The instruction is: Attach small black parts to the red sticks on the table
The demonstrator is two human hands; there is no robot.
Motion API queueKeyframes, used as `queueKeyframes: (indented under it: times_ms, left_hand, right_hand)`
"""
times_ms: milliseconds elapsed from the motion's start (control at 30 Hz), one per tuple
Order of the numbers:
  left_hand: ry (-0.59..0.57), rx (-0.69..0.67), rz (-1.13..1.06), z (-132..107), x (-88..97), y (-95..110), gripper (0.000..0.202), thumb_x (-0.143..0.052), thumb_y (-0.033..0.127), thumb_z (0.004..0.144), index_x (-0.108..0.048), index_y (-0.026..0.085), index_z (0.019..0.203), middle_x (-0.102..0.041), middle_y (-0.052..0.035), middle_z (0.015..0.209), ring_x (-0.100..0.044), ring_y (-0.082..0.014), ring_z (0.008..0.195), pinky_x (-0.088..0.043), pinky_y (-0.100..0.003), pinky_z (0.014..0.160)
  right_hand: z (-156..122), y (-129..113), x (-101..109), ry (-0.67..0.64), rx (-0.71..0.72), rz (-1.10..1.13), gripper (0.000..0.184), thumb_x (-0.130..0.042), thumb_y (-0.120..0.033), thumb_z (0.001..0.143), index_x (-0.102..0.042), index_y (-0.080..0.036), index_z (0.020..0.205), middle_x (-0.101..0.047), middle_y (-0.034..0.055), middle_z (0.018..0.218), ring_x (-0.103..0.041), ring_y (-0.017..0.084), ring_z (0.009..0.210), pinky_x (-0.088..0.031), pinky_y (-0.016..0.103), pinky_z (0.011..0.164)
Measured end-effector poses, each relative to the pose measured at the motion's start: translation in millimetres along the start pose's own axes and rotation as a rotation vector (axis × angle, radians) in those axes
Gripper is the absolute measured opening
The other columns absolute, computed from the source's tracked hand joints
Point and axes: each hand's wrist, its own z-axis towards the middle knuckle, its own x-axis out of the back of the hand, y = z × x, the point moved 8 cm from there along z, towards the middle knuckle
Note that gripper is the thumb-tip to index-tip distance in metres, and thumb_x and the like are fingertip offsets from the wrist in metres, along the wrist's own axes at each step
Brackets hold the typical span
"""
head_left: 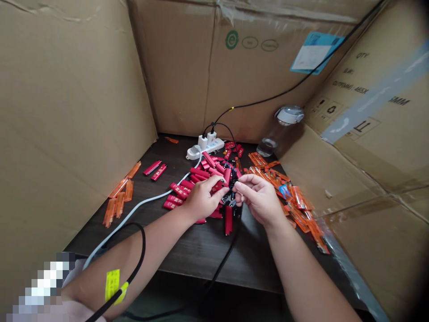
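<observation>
A heap of small red lighter-like sticks [201,175] lies in the middle of a dark table [187,250]. My left hand [203,199] and my right hand [256,197] meet above the heap. Both are pinched with their fingertips almost touching. Between them sits a small dark piece [232,185], near a red stick [228,175]. I cannot tell exactly what each hand grips. One more red stick [228,220] lies upright just below the hands. A black cable [221,264] runs down from the hands toward the table's front edge.
Cardboard walls [67,112] enclose the table on three sides. A white power strip [204,147] with two plugs sits at the back. Orange clear sticks lie at the left [117,199] and right [295,201]. A clear bottle [279,129] stands at the back right. A white cord [134,210] crosses the table.
</observation>
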Motion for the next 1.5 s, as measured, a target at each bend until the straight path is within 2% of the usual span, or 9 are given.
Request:
queueKeyframes:
  times_ms: [233,400,533,700,800,933,1033,1200,1500]
  left_hand:
    - [0.023,-0.092,0.016,0.1,0.7,3.8,0.019,-0.058,0.026,0.083,-0.062,0.020,0.101,-0.070,-0.0040,0.091,-0.065,-0.0163,0.080,-0.049,-0.028,0.073]
    - [0.040,-0.136,0.087,-0.1,2.7,7.5,0.021,-0.058,0.019,0.082,-0.063,0.020,0.103,-0.071,-0.0050,0.094,-0.067,-0.0177,0.083,-0.051,-0.029,0.075]
    - [0.011,-0.138,0.160,-0.2,0.7,8.2,0.028,-0.055,0.013,0.081,-0.061,0.021,0.107,-0.070,-0.0056,0.098,-0.066,-0.0189,0.089,-0.052,-0.031,0.079]
    - [-0.008,-0.131,0.213,-1.0,-1.2,7.2,0.035,-0.052,0.013,0.082,-0.058,0.019,0.115,-0.068,-0.0081,0.105,-0.064,-0.0205,0.096,-0.052,-0.033,0.084]
    - [-0.016,-0.156,0.225,-1.6,-2.1,8.7,0.036,-0.051,0.014,0.082,-0.058,0.018,0.117,-0.067,-0.0091,0.106,-0.064,-0.0212,0.097,-0.052,-0.034,0.084]
    - [-0.018,-0.179,0.213,-1.7,-2.2,9.9,0.035,-0.051,0.014,0.083,-0.059,0.018,0.117,-0.067,-0.0092,0.104,-0.064,-0.0207,0.096,-0.053,-0.034,0.084]
    - [-0.026,-0.182,0.197,-1.6,-2.8,10.2,0.035,-0.052,0.014,0.083,-0.060,0.017,0.117,-0.068,-0.0092,0.103,-0.065,-0.0205,0.095,-0.053,-0.033,0.083]
    - [-0.060,-0.174,0.178,-2.2,-5.8,10.4,0.034,-0.051,0.016,0.084,-0.060,0.018,0.117,-0.068,-0.0088,0.103,-0.065,-0.0196,0.092,-0.053,-0.032,0.080]
    - [-0.068,-0.147,0.100,-1.0,-7.3,7.0,0.033,-0.051,0.018,0.085,-0.060,0.016,0.117,-0.068,-0.0108,0.109,-0.065,-0.0215,0.097,-0.052,-0.034,0.085]
  right_hand:
    - [-4.0,8.0,-12.8,-0.120,-0.139,0.131,0.025,-0.080,-0.031,0.064,-0.068,-0.014,0.078,-0.067,0.0010,0.066,-0.057,0.007,0.047,-0.051,0.019,0.045]
    - [-4.9,9.3,-13.1,-0.133,-0.149,0.152,0.025,-0.081,-0.027,0.063,-0.071,-0.015,0.082,-0.067,0.0002,0.060,-0.061,0.009,0.050,-0.054,0.021,0.051]
    - [-4.6,13.7,-11.7,-0.146,-0.158,0.149,0.030,-0.082,-0.024,0.062,-0.072,-0.016,0.089,-0.071,0.0026,0.066,-0.066,0.012,0.058,-0.057,0.025,0.060]
    - [-3.0,11.6,-10.7,-0.142,-0.074,0.043,0.031,-0.079,-0.028,0.066,-0.070,-0.015,0.093,-0.070,0.0024,0.065,-0.066,0.013,0.058,-0.057,0.027,0.060]
    - [-3.4,6.7,-11.8,-0.123,-0.031,-0.016,0.028,-0.079,-0.029,0.065,-0.067,-0.016,0.087,-0.069,0.0010,0.064,-0.064,0.013,0.053,-0.055,0.026,0.053]
    - [-4.7,4.5,-14.3,-0.127,-0.041,-0.021,0.026,-0.078,-0.030,0.067,-0.062,-0.016,0.081,-0.066,-0.0005,0.062,-0.060,0.011,0.046,-0.052,0.023,0.045]
    - [-4.6,5.5,-13.3,-0.127,-0.054,-0.023,0.028,-0.078,-0.032,0.067,-0.063,-0.014,0.082,-0.066,0.0000,0.062,-0.058,0.010,0.044,-0.052,0.022,0.043]
    - [-3.3,7.6,-11.5,-0.118,-0.050,-0.054,0.030,-0.077,-0.035,0.068,-0.067,-0.013,0.086,-0.066,0.0010,0.063,-0.059,0.010,0.046,-0.052,0.022,0.043]
    - [-5.2,-2.4,-13.0,-0.035,0.089,-0.293,0.031,-0.073,-0.036,0.071,-0.070,-0.013,0.092,-0.064,-0.0005,0.052,-0.058,0.011,0.044,-0.051,0.024,0.046]
